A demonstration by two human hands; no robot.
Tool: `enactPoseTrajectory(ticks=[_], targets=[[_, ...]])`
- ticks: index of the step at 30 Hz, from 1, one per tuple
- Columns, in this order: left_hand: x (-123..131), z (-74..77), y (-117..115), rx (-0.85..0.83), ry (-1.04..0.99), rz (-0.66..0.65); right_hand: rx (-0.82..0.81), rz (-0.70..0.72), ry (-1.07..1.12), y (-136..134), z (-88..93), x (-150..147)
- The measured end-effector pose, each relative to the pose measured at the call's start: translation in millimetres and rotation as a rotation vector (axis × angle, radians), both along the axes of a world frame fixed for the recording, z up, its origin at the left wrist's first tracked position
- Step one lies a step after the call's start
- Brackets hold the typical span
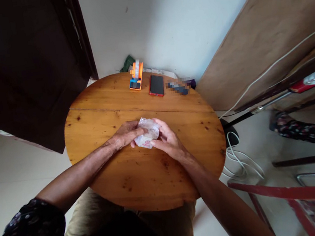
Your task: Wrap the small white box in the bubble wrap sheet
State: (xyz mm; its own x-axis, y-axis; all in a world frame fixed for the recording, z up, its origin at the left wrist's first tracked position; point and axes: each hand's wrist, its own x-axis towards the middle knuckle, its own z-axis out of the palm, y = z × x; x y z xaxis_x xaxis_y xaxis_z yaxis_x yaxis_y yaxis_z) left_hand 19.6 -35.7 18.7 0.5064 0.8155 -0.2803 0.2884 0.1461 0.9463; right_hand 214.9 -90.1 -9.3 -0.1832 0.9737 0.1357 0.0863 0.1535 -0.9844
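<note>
Above the middle of the round wooden table point(103, 129), a small clear plastic bag point(147, 133) with a reddish print on its lower part is held between my two hands. My left hand point(127, 134) grips it from the left, the thumb lying across its front. From the right, my right hand point(167, 138) holds the bag's edge, thumb at the bottom and fingers curled behind. The plastic is crumpled and shiny. What is inside it, if anything, I cannot make out.
At the table's far side stand an orange and blue tape dispenser point(137, 76), a red-edged phone point(156, 85) and a blurred dark object point(178, 87). A white cable point(234, 154) lies coiled on the floor at right, near a red chair point(289, 191). Another person's leg point(310, 129) shows beyond.
</note>
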Motion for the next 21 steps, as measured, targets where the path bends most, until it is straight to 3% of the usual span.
enactPoseTrajectory(ticks=[5, 9, 15, 21], targets=[[-8.4, -2.8, 4.2, 0.119, -0.074, -0.103, -0.098, -0.055, 0.039, 5.3, -6.4, 3.0], [-6.9, -12.2, 5.2, 0.012, -0.252, -0.159, -0.154, -0.081, 0.051, 3.7, -3.0, 5.2], [-0.9, -21.2, 7.9, -0.071, -0.408, -0.126, -0.057, -0.125, -0.051, -2.3, 2.0, -0.8], [2.1, -24.9, 8.5, -0.091, -0.434, -0.092, -0.034, -0.312, -0.132, 6.9, -1.4, 4.3]])
